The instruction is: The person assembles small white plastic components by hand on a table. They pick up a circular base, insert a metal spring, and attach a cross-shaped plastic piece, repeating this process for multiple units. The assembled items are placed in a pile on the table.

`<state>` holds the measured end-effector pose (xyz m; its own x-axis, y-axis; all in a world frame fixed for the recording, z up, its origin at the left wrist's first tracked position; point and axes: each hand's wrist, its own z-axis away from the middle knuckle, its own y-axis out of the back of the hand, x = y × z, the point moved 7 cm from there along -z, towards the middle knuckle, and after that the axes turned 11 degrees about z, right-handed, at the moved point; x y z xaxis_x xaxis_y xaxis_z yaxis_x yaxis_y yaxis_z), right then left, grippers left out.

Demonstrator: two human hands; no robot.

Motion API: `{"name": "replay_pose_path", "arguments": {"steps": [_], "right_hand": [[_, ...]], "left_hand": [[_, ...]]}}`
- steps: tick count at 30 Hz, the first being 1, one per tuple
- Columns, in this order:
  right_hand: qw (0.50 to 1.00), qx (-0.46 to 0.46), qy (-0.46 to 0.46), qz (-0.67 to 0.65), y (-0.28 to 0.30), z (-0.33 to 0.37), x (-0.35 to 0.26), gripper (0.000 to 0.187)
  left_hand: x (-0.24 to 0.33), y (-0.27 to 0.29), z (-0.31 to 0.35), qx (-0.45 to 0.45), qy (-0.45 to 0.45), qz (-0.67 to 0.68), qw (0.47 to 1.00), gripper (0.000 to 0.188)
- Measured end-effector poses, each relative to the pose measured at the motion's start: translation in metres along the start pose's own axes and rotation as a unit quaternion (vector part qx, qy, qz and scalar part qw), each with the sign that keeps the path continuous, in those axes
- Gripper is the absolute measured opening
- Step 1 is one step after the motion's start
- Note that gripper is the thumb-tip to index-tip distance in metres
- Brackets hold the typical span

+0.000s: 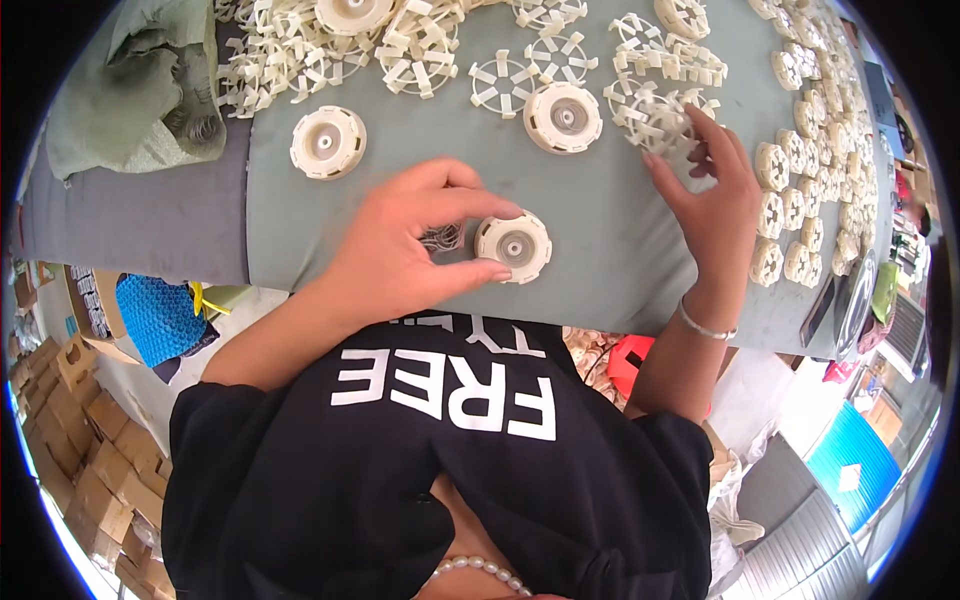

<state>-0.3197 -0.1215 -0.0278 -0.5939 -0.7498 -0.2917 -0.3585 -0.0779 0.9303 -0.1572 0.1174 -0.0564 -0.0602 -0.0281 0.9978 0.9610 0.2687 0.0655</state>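
Observation:
Between the thumb and forefinger of my left hand (400, 235) is a round cream plastic housing (514, 247) with a notched rim and a hub in its centre. Thin metal springs (443, 237) are tucked in the palm of that hand. My right hand (712, 165) pinches a white spoked plastic ring (655, 122) at the right, beside a small pile of similar rings; this ring is blurred. Two more round housings lie apart on the table, one at the left (328, 143) and one beyond the held one (563, 117).
A heap of spoked rings (300, 55) covers the far left of the grey-green table (420, 125). Many finished-looking round parts (795, 150) stand in rows along the right. A greenish sack (135, 90) with springs lies at the far left. Cardboard boxes (100, 450) are stacked below left.

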Motion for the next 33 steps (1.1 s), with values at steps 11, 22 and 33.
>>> {"name": "replay_pose_path", "arguments": {"steps": [11,22,33], "right_hand": [[0.991,-0.098,-0.011,-0.088,0.003,0.080,-0.022,0.064],[0.982,-0.090,0.045,-0.157,0.001,0.095,-0.078,0.064],[0.977,-0.129,0.053,-0.158,-0.022,0.101,-0.109,0.061]], "left_hand": [[0.003,-0.013,0.004,-0.001,-0.032,-0.113,0.993,0.058],[-0.005,-0.007,0.011,0.008,0.086,-0.029,0.996,0.045],[-0.012,-0.010,0.006,-0.005,0.048,-0.086,0.995,0.047]]}}
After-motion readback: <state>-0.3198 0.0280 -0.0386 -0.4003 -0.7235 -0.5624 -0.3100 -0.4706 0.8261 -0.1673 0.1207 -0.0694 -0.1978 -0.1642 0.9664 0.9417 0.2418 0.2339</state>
